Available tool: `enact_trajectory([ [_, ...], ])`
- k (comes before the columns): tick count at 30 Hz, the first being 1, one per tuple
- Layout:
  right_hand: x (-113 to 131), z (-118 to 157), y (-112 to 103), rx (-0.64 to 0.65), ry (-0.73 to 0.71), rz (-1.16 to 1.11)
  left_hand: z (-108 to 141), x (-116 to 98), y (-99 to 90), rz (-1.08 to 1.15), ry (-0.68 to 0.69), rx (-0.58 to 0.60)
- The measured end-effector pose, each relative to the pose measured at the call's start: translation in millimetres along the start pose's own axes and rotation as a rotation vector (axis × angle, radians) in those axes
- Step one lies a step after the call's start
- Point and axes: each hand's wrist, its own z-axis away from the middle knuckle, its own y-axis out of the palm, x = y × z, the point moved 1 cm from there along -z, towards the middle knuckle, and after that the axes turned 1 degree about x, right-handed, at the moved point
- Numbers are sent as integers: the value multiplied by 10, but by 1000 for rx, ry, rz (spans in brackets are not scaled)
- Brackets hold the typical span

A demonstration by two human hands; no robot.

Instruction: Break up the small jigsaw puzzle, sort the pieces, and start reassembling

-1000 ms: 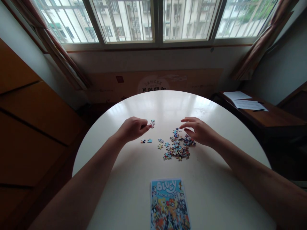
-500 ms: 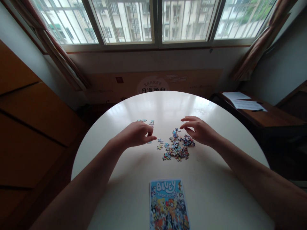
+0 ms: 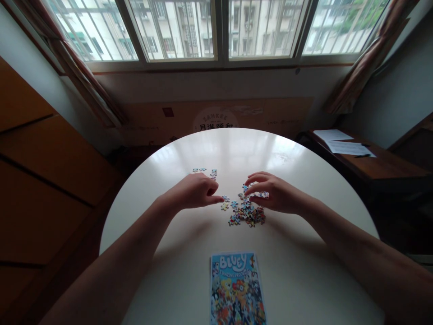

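Observation:
My left hand point(image 3: 196, 191) is low over the table, its fingers curled under and its thumb pointing right. The thumb tip reaches a loose jigsaw piece point(image 3: 226, 198); anything inside the curled fingers is hidden. My right hand point(image 3: 272, 193) hovers over the upper right of the jigsaw pile point(image 3: 249, 214), fingers apart and bent downward, covering part of it. No piece shows in its grasp. Beside the pile lie a yellowish piece point(image 3: 224, 206) and a bluish one point(image 3: 234, 204). Behind my left hand sits a short row of pieces point(image 3: 199, 170) and a joined strip point(image 3: 214, 173).
A colourful Bluey picture sheet point(image 3: 238, 289) lies near me on the round white table point(image 3: 162, 280). To the right, a brown desk point(image 3: 389, 164) holds papers point(image 3: 352, 148) and dark pens. A window with curtains is ahead, wooden cabinet panels at left.
My right hand has moved left and slightly nearer, from the pile's right edge to over its upper part. The left hand has shifted a little right, its thumb now at the loose piece.

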Motion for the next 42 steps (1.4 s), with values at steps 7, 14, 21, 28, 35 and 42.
enact_trajectory([
  [7,261,-46,146,116,-44,75,-51,-146,86,60,81,50],
  [14,275,-32,153,128,-23,67,-69,-247,141,101,151,66],
  [21,96,22,18,40,62,90,-71,-269,135,119,143,112],
  [28,-78,91,-82,95,167,122,-56,-217,135,108,119,118],
  [35,-103,171,-169,201,129,64,-62,-228,131,57,130,56],
  [42,175,59,-40,209,75,116,-58,-260,120,20,140,1],
])
